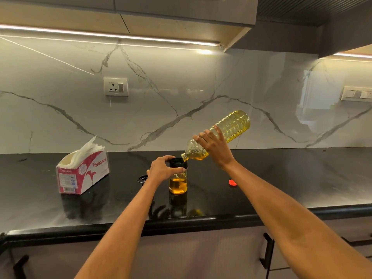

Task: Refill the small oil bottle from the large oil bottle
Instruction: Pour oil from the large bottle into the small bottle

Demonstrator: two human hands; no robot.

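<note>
The small oil bottle (178, 184) stands upright on the black counter (261, 184), clear glass with a black collar, roughly half full of amber oil. My left hand (162, 169) grips its black top from the left. My right hand (216, 147) holds the large ribbed oil bottle (231, 127) around its shoulder, tilted with its base up to the right and its open mouth down over the small bottle's opening. Yellow oil fills the large bottle's lower side and neck. A thin stream shows inside the small bottle.
A red cap (233, 182) lies on the counter right of the small bottle. A black lid (142, 179) sits behind my left wrist. An open red-and-white tissue box (83, 174) stands at the left. The marble backsplash rises behind, with cabinet handles below the counter edge.
</note>
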